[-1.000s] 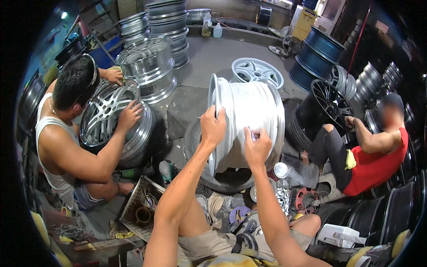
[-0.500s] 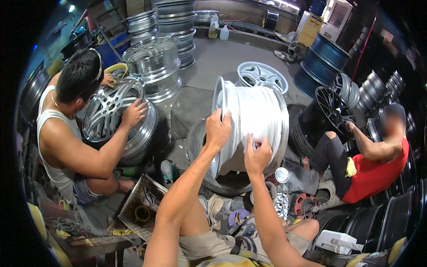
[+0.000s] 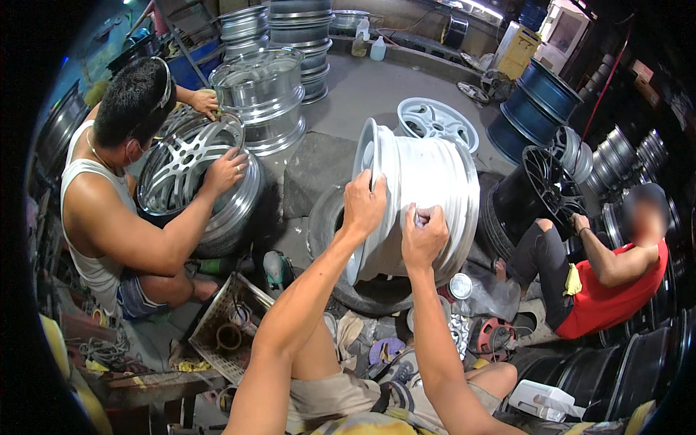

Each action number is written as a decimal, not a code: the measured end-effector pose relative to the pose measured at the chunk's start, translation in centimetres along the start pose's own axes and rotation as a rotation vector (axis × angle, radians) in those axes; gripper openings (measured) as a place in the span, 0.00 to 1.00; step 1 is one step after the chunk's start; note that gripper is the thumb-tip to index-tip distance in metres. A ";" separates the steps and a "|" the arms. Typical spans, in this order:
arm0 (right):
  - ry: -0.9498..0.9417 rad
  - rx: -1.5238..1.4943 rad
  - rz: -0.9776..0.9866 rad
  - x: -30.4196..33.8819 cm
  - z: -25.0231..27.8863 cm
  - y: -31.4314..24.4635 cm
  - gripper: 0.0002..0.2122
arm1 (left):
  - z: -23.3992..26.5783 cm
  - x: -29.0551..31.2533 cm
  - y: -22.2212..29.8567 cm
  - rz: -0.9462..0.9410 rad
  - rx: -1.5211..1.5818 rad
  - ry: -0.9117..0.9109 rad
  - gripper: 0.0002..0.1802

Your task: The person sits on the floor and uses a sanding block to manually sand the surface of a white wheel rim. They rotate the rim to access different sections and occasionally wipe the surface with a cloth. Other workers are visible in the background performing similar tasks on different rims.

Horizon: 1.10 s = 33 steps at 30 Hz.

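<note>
A silver-white wheel rim [image 3: 435, 167] stands on edge in front of me, resting on a black tire [image 3: 326, 225]. My left hand [image 3: 365, 205] is closed around the rim's left lip, thumb toward the barrel. Against the lower front of the barrel, my right hand [image 3: 425, 238] is closed in a pinch. Whatever sits between its fingertips is small and mostly hidden, so I cannot make it out. Below that hand, an open can [image 3: 460, 287] with a pale top stands on the floor beside the tire.
On the left a person in a white tank top [image 3: 94, 196] handles a spoked rim [image 3: 185, 170]; on the right one in a red top [image 3: 616, 290] handles a black rim [image 3: 551, 181]. A plastic crate [image 3: 210, 326] lies near my left knee. Behind are stacked rims [image 3: 261, 109] and a flat-lying rim [image 3: 438, 123].
My right hand has moved slightly up the barrel, while my left keeps its hold on the lip. The left co-worker's far hand has moved outward across their rim. The whole view has shifted a little.
</note>
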State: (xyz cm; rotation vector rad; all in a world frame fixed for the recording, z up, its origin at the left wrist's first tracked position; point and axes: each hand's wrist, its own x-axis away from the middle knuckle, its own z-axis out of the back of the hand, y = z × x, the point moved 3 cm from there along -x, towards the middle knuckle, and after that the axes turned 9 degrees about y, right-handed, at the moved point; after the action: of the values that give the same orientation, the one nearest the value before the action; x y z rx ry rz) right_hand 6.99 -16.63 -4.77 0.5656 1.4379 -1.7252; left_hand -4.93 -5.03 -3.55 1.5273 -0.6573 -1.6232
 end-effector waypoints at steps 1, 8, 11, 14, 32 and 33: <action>-0.015 0.008 -0.004 0.5 0.3 0.1 0.13 | 0.0 -0.1 -0.1 0.005 -0.008 -0.002 0.18; -0.064 -0.008 -0.030 0.1 0.5 0.3 0.12 | 0.0 0.1 0.2 0.040 -0.005 -0.014 0.17; -0.087 0.010 -0.065 1.0 1.3 0.2 0.13 | 0.0 0.2 0.0 0.022 -0.017 -0.008 0.16; -0.058 -0.035 -0.055 0.8 0.9 0.2 0.13 | 0.0 0.0 0.3 0.016 -0.039 -0.007 0.16; -0.079 -0.024 -0.122 1.8 1.1 0.3 0.13 | -0.1 0.2 -0.3 -0.011 -0.053 0.011 0.16; -0.059 -0.028 -0.083 0.9 0.4 0.3 0.13 | -0.2 0.2 -0.3 -0.029 -0.056 0.019 0.16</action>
State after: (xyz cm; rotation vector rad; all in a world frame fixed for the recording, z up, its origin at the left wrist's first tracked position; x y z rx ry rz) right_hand 6.76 -17.29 -5.47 0.4410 1.4600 -1.7688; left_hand -4.76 -5.05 -3.93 1.5162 -0.5770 -1.6337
